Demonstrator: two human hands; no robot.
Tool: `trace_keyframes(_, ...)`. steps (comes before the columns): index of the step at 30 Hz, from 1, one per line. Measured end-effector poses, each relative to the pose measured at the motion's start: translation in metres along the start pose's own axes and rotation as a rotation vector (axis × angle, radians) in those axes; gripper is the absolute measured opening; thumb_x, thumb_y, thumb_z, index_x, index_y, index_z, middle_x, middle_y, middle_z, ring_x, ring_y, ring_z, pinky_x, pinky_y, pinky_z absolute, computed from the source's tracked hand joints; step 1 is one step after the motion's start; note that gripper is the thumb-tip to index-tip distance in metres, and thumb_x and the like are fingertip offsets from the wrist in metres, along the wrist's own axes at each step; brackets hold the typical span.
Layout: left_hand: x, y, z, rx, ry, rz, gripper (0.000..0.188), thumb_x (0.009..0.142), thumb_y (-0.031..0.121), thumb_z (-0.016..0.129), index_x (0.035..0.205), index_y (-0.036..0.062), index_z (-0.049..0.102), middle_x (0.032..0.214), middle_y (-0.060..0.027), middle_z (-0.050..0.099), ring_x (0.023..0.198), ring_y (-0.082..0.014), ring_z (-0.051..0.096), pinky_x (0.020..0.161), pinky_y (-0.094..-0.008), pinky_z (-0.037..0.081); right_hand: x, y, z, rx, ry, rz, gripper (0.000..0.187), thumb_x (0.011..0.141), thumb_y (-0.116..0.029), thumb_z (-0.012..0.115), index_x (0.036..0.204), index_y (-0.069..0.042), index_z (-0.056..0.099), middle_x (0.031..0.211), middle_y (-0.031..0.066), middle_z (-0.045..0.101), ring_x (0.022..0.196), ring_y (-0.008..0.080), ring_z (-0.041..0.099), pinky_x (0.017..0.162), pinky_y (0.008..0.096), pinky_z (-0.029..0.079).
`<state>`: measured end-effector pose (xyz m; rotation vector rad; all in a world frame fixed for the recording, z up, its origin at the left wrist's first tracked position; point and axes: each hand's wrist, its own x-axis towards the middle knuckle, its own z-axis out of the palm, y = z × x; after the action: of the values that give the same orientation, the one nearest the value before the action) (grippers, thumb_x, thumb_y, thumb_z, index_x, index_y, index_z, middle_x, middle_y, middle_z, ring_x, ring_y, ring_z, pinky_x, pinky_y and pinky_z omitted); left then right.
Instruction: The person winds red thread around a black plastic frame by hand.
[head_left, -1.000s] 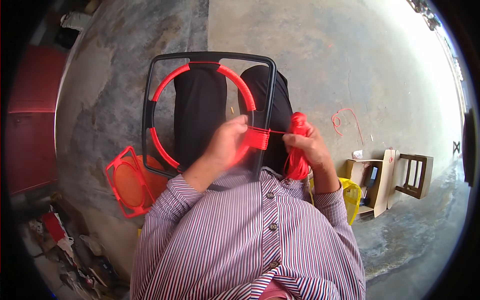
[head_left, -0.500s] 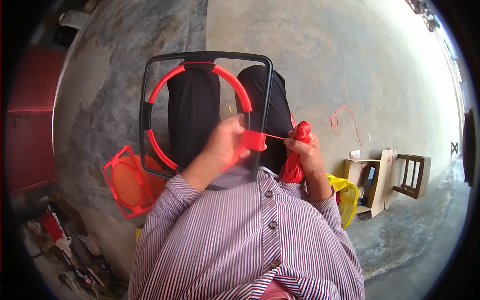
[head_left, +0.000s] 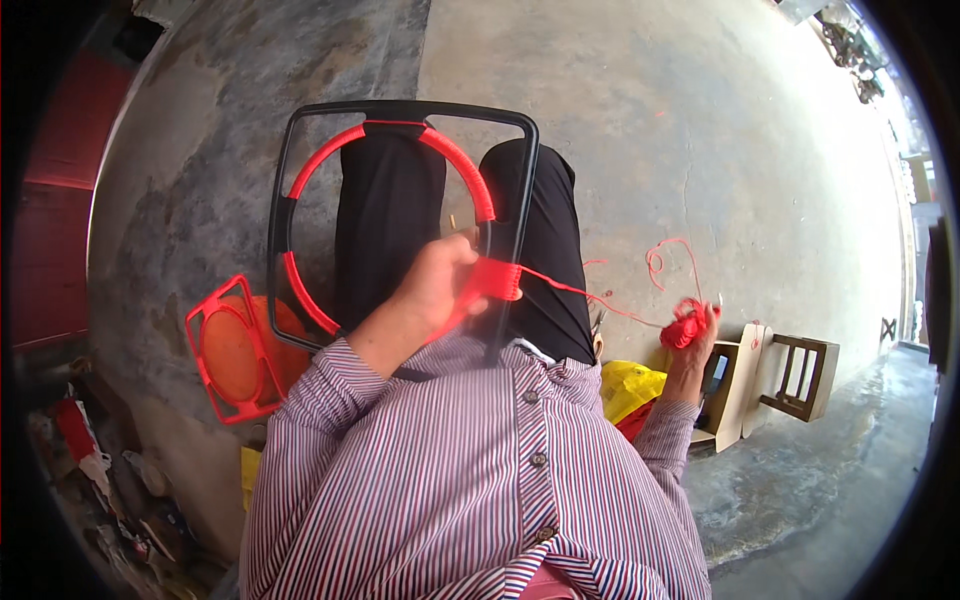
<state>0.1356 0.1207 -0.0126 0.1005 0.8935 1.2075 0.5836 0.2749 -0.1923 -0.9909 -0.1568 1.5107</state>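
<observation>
While taut, cord (head_left: pixel 585 292) rightward-downward.

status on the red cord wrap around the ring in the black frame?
Done: most of the ring is wrapped red. In hand: left hand pins the wrap at the lower right, right hand holds the red cord bundle out taut. Left: a black stretch at the ring's left.

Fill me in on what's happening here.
A seated person in a striped shirt wraps red cord around a red ring set inside a black frame resting on their lap. The left hand holds the wrapped spot on the red ring; the right hand holds the cord bundle out to the side, the strand taut between them.
</observation>
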Motion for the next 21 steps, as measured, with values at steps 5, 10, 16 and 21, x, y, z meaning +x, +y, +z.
trace_keyframes(5, 0.009, -0.016, -0.004, -0.009, 0.027, 0.148, 0.037, 0.085, 0.026, 0.043, 0.114, 0.0057, 0.052, 0.106, -0.0175, 0.063, 0.098, -0.0300, 0.063, 0.068, -0.0340, 0.050, -0.108, 0.040, 0.206, -0.782, -0.616, -0.212, 0.035, 0.085, -0.009, 0.060, 0.119, -0.010, 0.052, 0.087, 0.0086, 0.061, 0.080, 0.0181, 0.063, 0.065, 0.0323, 0.053)
trace_keyframes(10, -0.005, -0.021, 0.014, 0.348, 0.076, 0.625, 0.045, 0.087, 0.016, 0.045, 0.130, 0.0045, 0.041, 0.125, -0.0123, 0.050, 0.105, -0.0187, 0.053, 0.093, -0.0309, 0.043, -0.173, 0.094, 0.297, -1.519, -1.357, -1.118, 0.050, 0.070, -0.020, 0.077, 0.115, -0.012, 0.056, 0.106, 0.0097, 0.061, 0.091, 0.0208, 0.062, 0.078, 0.0358, 0.050)
trace_keyframes(16, 0.003, -0.014, 0.002, -0.066, 0.160, 0.360, 0.049, 0.072, -0.010, 0.041, 0.119, 0.0011, 0.048, 0.112, -0.0103, 0.057, 0.101, -0.0208, 0.060, 0.086, -0.0360, 0.052, -0.152, 0.106, 0.279, -1.103, -0.783, -1.074, 0.048, 0.058, -0.016, 0.083, 0.099, -0.014, 0.058, 0.115, 0.0088, 0.059, 0.103, 0.0295, 0.056, 0.083, 0.0381, 0.046)
trace_keyframes(21, 0.006, -0.019, -0.013, -0.121, 0.211, 0.144, 0.043, 0.074, -0.014, 0.045, 0.114, -0.0007, 0.054, 0.100, -0.0108, 0.063, 0.086, -0.0239, 0.066, 0.078, -0.0361, 0.056, -0.156, 0.111, 0.248, -1.363, -1.117, -0.960, 0.034, 0.058, -0.018, 0.083, 0.083, -0.008, 0.062, 0.105, 0.0066, 0.059, 0.094, 0.0286, 0.055, 0.079, 0.0399, 0.045)
